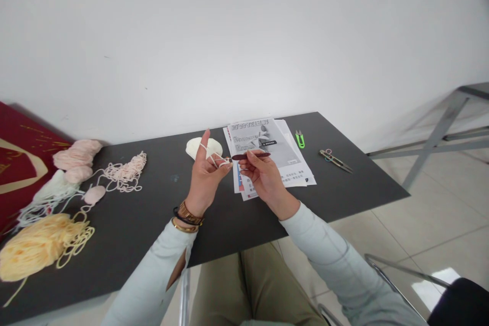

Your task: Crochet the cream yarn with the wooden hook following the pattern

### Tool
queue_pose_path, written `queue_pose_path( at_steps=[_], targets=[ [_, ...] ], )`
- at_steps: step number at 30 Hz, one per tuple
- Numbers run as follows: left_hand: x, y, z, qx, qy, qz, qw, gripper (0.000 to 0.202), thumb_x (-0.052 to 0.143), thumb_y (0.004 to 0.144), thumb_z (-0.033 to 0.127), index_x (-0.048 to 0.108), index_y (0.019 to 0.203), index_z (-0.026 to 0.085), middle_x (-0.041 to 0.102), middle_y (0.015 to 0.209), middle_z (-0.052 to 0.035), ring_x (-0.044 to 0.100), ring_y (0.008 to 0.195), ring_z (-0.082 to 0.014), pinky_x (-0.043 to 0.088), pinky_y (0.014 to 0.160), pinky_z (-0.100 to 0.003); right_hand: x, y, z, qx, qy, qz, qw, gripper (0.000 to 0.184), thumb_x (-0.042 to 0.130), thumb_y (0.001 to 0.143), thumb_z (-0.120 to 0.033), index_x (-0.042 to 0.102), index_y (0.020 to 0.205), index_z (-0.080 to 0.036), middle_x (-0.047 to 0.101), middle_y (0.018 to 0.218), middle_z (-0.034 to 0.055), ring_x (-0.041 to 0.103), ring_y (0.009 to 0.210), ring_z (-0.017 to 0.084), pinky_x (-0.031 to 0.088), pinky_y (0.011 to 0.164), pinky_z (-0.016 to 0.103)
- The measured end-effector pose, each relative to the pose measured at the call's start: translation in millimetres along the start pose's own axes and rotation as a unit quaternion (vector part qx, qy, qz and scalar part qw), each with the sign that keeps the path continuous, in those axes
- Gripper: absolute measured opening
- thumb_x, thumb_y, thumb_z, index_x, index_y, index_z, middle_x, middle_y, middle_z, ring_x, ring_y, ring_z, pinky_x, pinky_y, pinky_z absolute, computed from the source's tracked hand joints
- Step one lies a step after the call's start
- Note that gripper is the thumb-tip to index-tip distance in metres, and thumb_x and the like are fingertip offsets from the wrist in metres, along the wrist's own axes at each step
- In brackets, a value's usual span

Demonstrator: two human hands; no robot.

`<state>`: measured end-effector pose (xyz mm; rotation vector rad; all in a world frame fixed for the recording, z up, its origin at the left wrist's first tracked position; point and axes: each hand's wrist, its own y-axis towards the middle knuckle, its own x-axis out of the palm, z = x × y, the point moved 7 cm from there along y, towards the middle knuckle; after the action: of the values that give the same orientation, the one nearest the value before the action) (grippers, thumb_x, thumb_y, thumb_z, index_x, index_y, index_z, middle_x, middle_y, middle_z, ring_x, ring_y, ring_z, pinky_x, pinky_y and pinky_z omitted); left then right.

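Note:
My left hand [206, 175] is raised over the middle of the table, index finger pointing up with white yarn [214, 157] looped round it. Its thumb and another finger pinch the yarn close to the tip of a crochet hook. My right hand [264, 175] grips the dark red handle of that crochet hook [250, 156], which points left toward the pinched yarn. Behind my left hand lies a white ball of yarn [193, 147]. Any stitches at the hook's tip are too small to make out.
Printed sheets [294, 160] lie under my right hand. To their right are green thread snips [300, 139] and metal scissors [336, 161]. Pink yarn [78, 158], pale yarn [55, 188] and yellow yarn [36, 244] cover the left side, before a red bag [23, 137]. A wall stands behind.

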<state>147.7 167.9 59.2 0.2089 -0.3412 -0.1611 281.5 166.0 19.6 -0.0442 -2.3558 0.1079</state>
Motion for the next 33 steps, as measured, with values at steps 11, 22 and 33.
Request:
queue_pose_path(
  at_steps=[11,22,33],
  targets=[
    [-7.9,1,1,0.007,0.07,0.045,0.996,0.105,0.075,0.067,0.015,0.013,0.148,0.036,0.046,0.057,0.0089,0.041,0.052,-0.0089,0.038,0.052,-0.02,1,-9,-21,-0.137,-0.16,0.04,0.977,0.017,0.072,0.074,-0.035,0.065,0.078,-0.02,0.07,0.064,0.0,0.066,0.057,0.014,0.055,0.057,0.025],
    [-6.0,1,-16,-0.178,-0.185,0.036,0.966,0.093,0.067,0.065,0.004,0.027,0.144,0.031,0.053,0.07,0.0065,0.053,0.06,-0.0062,0.044,0.058,-0.018,34,-47,-26,-0.358,-0.434,-0.131,0.816,0.031,0.058,0.082,-0.014,0.071,0.103,-0.033,0.07,0.111,0.0045,0.063,0.104,0.021,0.049,0.093,0.039],
    [2.4,0,9,-0.063,-0.09,-0.056,0.992,0.104,0.072,0.066,0.004,0.017,0.146,0.041,0.046,0.066,0.0095,0.05,0.058,-0.0046,0.042,0.062,-0.017,15,-6,0,0.026,-0.003,-0.074,0.997,0.022,0.077,0.07,-0.033,0.07,0.084,-0.018,0.072,0.069,0.0001,0.068,0.061,0.011,0.059,0.059,0.021]
  ],
)
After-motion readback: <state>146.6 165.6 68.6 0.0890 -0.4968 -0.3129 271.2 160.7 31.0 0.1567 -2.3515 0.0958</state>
